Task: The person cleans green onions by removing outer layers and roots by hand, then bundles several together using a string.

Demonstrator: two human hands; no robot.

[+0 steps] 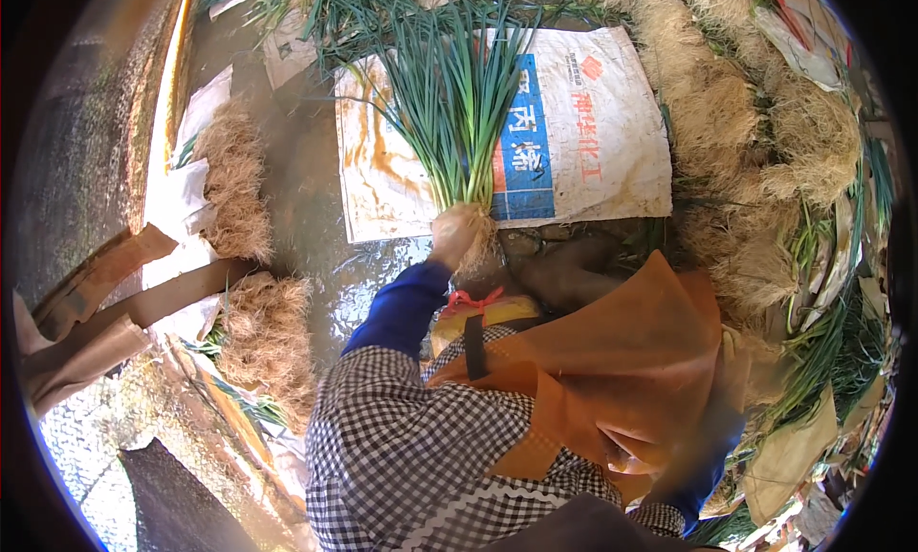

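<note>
My left hand [455, 233] is closed around the root end of a bunch of spring onions [467, 122]. Their long green leaves fan away over a flat white woven sack [612, 122] with a blue panel, and pale stringy roots hang out below my fingers. Down on the right, my right arm [706, 461] in its blue sleeve reaches beside the orange-brown apron [612, 337]. The hand there is blurred and partly behind the apron, near rooty bundles, so its fingers cannot be made out.
Heaps of onions with tan roots [708, 112] line the right side. More root bundles [234, 179] lie along the left, by brown strips [105, 308]. Loose green leaves [335, 17] lie beyond the sack. The floor [301, 184] is wet and muddy.
</note>
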